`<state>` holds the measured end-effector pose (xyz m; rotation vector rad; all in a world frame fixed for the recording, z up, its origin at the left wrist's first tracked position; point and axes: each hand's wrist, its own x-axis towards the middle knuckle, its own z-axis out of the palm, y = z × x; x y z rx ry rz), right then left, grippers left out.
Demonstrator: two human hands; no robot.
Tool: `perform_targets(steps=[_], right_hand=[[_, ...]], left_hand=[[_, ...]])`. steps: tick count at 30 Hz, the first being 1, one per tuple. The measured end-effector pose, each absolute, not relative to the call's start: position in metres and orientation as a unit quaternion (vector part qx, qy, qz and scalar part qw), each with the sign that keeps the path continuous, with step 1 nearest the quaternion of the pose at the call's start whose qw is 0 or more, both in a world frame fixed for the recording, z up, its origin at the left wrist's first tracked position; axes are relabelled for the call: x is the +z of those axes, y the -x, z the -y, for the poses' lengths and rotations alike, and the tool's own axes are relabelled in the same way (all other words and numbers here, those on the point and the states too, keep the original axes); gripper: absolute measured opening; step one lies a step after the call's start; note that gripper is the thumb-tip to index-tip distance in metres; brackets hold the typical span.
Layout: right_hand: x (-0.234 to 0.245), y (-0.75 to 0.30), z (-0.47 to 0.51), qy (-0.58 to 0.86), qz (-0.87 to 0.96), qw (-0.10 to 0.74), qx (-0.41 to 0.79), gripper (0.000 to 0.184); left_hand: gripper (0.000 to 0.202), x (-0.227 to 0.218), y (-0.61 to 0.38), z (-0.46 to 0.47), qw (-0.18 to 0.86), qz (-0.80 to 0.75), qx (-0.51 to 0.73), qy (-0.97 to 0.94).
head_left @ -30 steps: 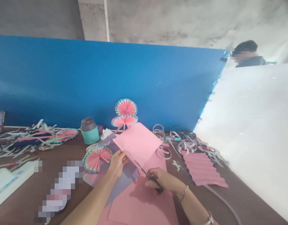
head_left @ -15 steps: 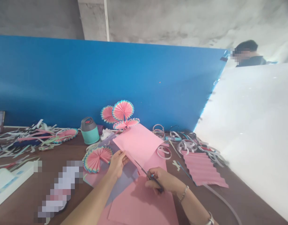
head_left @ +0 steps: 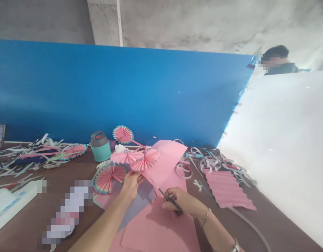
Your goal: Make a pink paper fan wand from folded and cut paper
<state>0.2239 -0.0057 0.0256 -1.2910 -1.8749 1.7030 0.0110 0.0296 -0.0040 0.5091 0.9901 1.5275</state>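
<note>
My left hand (head_left: 133, 182) pinches the lower left edge of a pink paper sheet (head_left: 168, 159), which curves upward. Pleated pink paper fans (head_left: 145, 160) lean over the sheet's left side, close above my left fingers. Another round fan (head_left: 123, 134) on a pink strip stands behind them. In my right hand (head_left: 178, 201) is a pair of dark scissors (head_left: 174, 205), blades pointing up and left, close to the sheet's lower edge. More pink sheets (head_left: 161, 227) lie flat under both hands. Whether the blades touch paper I cannot tell.
Beside my left wrist lies a pleated fan (head_left: 109, 180) with a blue-green rim. A teal and grey container (head_left: 100, 147) stands behind. Paper strips (head_left: 46, 154) are heaped at left, paper rolls (head_left: 184, 170) and a corrugated pink sheet (head_left: 229, 189) at right. A blue partition (head_left: 151, 87) rises behind.
The pleated fans that stood upright have tipped forward and down over the sheet. The sheet has bent and swung to the right. The scissors' tip now lies lower, nearer my right hand.
</note>
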Motion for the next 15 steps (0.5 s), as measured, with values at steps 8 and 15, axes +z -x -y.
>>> perform_targets(steps=[8,15], right_hand=[[0.025,-0.223,0.005,0.451,0.649,0.149,0.595,0.038],[0.038,-0.247,0.002,0.537,0.681,0.034,0.497,0.034]], left_hand=[[0.015,-0.003,-0.012,-0.029,0.595,-0.428,0.651,-0.198],[0.019,-0.006,-0.011,-0.033,0.593,-0.436,0.653,-0.18]])
